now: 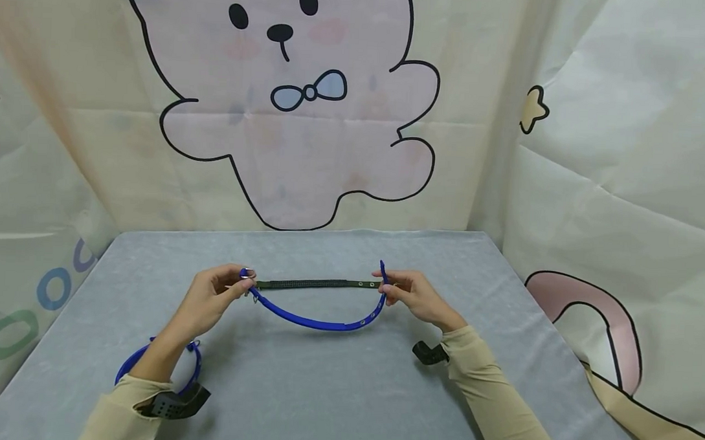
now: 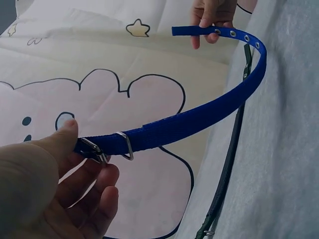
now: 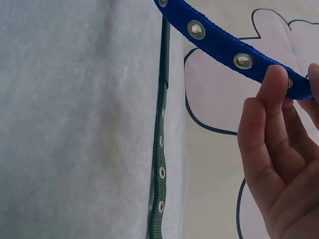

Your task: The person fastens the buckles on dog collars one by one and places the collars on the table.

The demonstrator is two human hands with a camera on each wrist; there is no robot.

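A blue collar (image 1: 320, 324) hangs in a shallow downward curve between the two hands. My left hand (image 1: 210, 296) pinches its buckle end, where a metal buckle (image 2: 93, 148) and a D-ring (image 2: 128, 145) show in the left wrist view. Thumb and fingers of my right hand (image 1: 420, 297) pinch the other end, the one with metal eyelets (image 3: 243, 60), and its tip sticks up past the fingers. Behind the blue strap a dark green collar (image 1: 309, 284) lies stretched out straight on the table, its own eyelets toward the right.
A second blue collar (image 1: 127, 362), curved into a loop, lies on the grey table cloth (image 1: 323, 394) at the left, partly hidden by the left forearm. Printed curtains (image 1: 447, 184) rise behind the table and along both sides.
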